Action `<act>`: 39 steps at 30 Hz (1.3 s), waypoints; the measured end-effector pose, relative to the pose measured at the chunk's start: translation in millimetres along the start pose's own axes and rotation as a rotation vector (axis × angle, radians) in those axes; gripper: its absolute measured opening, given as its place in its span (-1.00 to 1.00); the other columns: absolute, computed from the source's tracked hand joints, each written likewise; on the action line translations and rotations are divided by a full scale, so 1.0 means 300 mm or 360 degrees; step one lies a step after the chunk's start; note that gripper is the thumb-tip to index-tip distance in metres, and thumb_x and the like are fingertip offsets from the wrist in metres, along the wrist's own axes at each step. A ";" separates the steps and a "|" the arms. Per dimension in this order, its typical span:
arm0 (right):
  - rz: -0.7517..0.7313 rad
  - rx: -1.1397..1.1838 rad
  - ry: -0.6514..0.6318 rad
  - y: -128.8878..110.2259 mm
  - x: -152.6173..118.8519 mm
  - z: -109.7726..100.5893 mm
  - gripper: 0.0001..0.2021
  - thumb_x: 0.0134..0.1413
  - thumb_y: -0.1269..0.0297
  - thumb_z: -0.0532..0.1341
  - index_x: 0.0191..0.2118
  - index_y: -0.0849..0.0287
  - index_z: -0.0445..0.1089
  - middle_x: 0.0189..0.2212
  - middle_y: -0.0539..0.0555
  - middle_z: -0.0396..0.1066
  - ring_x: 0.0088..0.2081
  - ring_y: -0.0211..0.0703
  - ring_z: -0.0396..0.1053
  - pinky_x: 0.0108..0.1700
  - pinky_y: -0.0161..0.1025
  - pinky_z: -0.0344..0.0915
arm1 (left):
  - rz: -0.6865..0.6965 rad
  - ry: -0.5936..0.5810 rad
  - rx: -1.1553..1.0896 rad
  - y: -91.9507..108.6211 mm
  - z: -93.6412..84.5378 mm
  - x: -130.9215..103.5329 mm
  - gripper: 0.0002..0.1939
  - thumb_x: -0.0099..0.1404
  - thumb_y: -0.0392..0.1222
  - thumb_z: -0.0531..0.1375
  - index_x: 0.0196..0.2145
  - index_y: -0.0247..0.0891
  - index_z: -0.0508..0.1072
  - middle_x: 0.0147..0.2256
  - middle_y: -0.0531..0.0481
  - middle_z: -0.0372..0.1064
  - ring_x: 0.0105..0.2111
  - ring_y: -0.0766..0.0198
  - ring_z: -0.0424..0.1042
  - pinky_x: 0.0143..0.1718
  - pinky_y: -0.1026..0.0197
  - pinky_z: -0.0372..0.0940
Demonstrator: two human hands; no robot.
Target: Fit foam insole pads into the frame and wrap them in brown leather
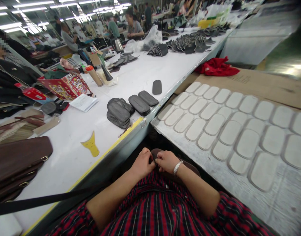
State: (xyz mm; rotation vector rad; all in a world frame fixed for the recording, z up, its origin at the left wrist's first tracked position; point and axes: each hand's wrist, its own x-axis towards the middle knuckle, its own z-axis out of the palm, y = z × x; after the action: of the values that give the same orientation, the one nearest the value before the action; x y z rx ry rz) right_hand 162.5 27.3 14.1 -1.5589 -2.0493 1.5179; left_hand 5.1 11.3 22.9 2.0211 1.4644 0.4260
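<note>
- Reading the clock from the hands, with twelve at the top of the view, the small dark piece (pixel 154 156) sits at the dial's centre, low before the body and off the surface (pixel 74 131).
- Left hand (pixel 142 163) and right hand (pixel 167 161) both seem to pinch it; the exact finger contact is too small to make out.
- For good handling, one hand should probably steady the piece while the other works its edge, with light thumb pressure so that it does not crease.
- Bringing it out from between the fingers now and then would help, since they cover much of it.
- The fingers curl inward and the thumbs lie close together, knuckles toward twelve.
- The left forearm comes in from eight o'clock, the right from four, both bent at the elbow; a silver bracelet (pixel 177 167) circles the right wrist.
- A brown item (pixel 193 168) shows under that wrist; whether it joins the piece, I cannot tell.
- Elbows near the torso should give a steady pinch.
</note>
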 end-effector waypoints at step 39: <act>0.0033 -0.0265 0.0112 -0.030 -0.030 0.008 -0.84 0.00 0.29 0.08 -0.52 0.18 0.31 -0.68 -0.06 0.37 -0.54 -0.33 0.35 -0.48 -0.42 0.08 | -0.0264 -0.0019 -0.0144 -0.013 -0.013 -0.025 -0.92 0.03 -0.29 0.17 -0.55 -0.25 0.46 -0.40 0.05 0.19 -0.37 0.33 0.24 -0.27 0.25 0.18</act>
State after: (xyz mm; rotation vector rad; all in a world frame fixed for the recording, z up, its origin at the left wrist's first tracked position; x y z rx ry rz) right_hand 159.2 19.1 23.7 -1.6710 -2.1747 1.3083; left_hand -2.7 6.2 24.1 1.8131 1.5630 0.4023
